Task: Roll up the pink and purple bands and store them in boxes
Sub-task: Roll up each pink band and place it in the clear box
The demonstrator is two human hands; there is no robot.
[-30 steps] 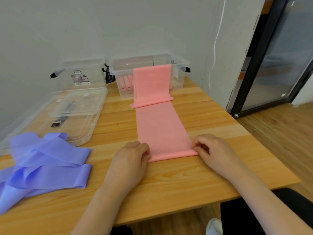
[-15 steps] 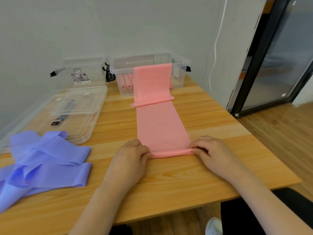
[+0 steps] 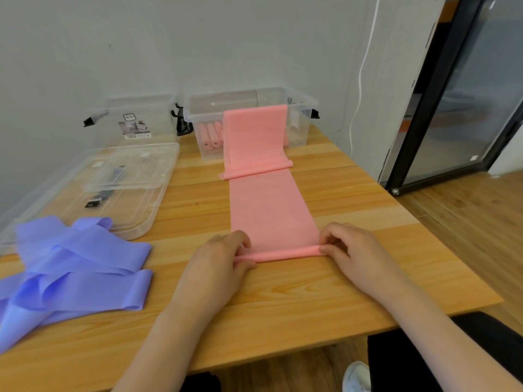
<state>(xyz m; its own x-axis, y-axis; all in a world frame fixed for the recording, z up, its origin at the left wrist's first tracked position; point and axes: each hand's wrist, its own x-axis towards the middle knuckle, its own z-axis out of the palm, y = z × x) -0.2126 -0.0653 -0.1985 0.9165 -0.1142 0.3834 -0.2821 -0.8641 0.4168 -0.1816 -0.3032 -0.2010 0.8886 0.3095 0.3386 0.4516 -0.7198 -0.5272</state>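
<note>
Pink band [image 3: 270, 213]: it lies flat along the wooden table [image 3: 283, 301], from the person's hands up to the right clear box [image 3: 300, 108], then folds and climbs over the front wall of this box. The near end is rolled into a thin tube.
Left hand [image 3: 219, 261]: it is at the left end of the thin roll of the pink band, fingers curled, and pinches this end between thumb and fingertips.
Right hand [image 3: 351, 253]: it is at the right end of the same roll, fingers bent, and pinches that end.
Right clear box: it stands at the far edge of the table, against the wall, directly behind the pink band. Inside, left of the hanging band, some pink rolls [image 3: 211, 134] lie side by side.
Left clear box [image 3: 135, 120]: it is just beside the right clear box, on its left. A label is on the front.
Clear lids [image 3: 113, 190]: they lie on the table left of the pink band, in front of the left clear box.
Purple bands [image 3: 70, 267]: a loose pile, not rolled, well to the left of the pink band, near the lids.
</note>
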